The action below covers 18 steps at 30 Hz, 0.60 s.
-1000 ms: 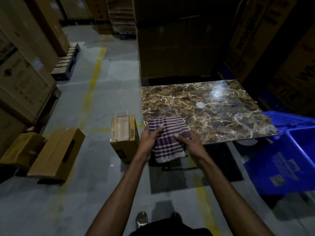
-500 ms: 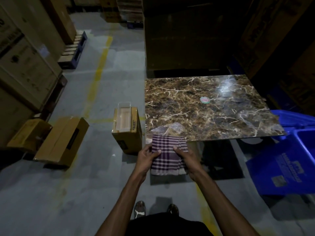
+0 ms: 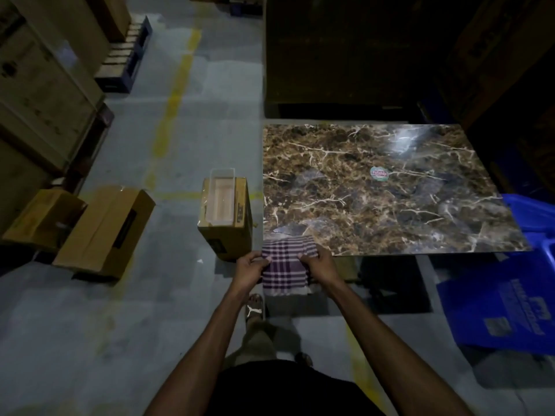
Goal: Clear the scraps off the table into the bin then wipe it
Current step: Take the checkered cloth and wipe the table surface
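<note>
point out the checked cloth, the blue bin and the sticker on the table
checked cloth (image 3: 285, 267), head view, middle of the fabric between the hands
blue bin (image 3: 495, 307), head view, its outer side wall
sticker (image 3: 379, 174), head view, its centre

The table (image 3: 390, 187) top lies open except for a small sticker (image 3: 379, 174) near its middle. A box (image 3: 225, 214) stands just beside its left edge and a blue bin (image 3: 504, 298) hugs its right corner. Dark stacked cartons (image 3: 336, 55) wall off the far side.
</note>
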Tool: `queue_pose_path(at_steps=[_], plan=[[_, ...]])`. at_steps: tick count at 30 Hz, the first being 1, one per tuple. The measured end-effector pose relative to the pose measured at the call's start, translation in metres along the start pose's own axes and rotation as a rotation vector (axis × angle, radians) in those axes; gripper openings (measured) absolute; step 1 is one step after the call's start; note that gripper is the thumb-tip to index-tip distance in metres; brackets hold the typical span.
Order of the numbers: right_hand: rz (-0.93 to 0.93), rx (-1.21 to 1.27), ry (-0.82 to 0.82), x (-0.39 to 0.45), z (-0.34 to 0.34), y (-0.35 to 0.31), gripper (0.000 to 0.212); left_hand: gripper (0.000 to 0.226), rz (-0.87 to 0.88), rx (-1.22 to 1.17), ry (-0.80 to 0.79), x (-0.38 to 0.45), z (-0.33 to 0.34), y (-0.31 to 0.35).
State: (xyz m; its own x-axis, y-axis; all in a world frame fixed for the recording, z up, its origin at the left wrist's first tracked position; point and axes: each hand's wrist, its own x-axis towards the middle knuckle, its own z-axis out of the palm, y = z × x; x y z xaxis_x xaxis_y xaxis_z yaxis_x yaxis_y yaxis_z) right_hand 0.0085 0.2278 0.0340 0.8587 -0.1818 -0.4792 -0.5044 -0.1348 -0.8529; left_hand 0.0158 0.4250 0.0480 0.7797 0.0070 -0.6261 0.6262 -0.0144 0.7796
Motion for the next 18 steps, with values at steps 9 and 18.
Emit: queue_pose_path(at_steps=[9, 18], plan=[[0.072, -0.324, 0.345, 0.101, 0.027, 0.007, 0.043, 0.014, -0.071, 0.14, 0.039, 0.134, -0.015, 0.013], [-0.39, -0.891, -0.002, 0.114, 0.076, 0.039, 0.056, 0.049, -0.024, 0.415, -0.096, 0.145, -0.025, -0.024]])
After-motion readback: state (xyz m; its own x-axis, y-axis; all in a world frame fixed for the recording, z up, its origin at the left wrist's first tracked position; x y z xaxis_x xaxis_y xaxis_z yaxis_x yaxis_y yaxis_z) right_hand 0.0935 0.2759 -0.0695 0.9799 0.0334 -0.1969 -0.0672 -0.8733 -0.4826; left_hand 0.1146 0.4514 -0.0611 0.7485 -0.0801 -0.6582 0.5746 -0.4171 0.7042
